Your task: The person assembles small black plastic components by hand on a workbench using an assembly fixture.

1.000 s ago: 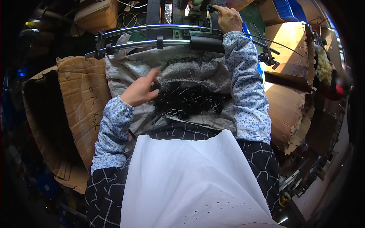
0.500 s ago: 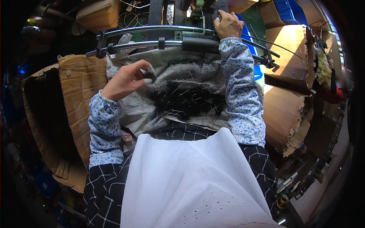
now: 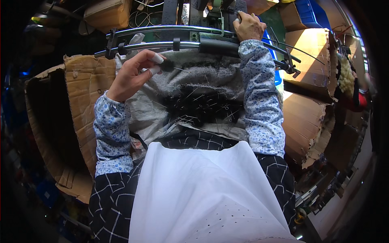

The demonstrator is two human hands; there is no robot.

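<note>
My left hand (image 3: 137, 73), with white coverings on thumb and index finger, is closed in a pinch on a small dark tuft (image 3: 167, 64). A thin, pale wire (image 3: 182, 69) shows just to the right of the tuft; whether the two are joined I cannot tell. At the machine (image 3: 216, 18), my right hand (image 3: 249, 26) has its fingers curled over a part by the far end of the rails; that part is hidden. Between my forearms a grey cloth (image 3: 148, 117) carries black loose fibres (image 3: 198, 107) and several thin wire pieces (image 3: 186, 118).
Two curved metal rails (image 3: 156, 45) cross in front of me, with a black sleeve (image 3: 219, 46) on the nearer one. An open cardboard box (image 3: 87, 109) stands at left, more boxes (image 3: 304, 121) at right. A blue bin (image 3: 312, 14) is at far right.
My left hand has moved up and away from me, toward the rails, with the dark tuft. A thin wire now shows beside it. My right hand stays at the machine.
</note>
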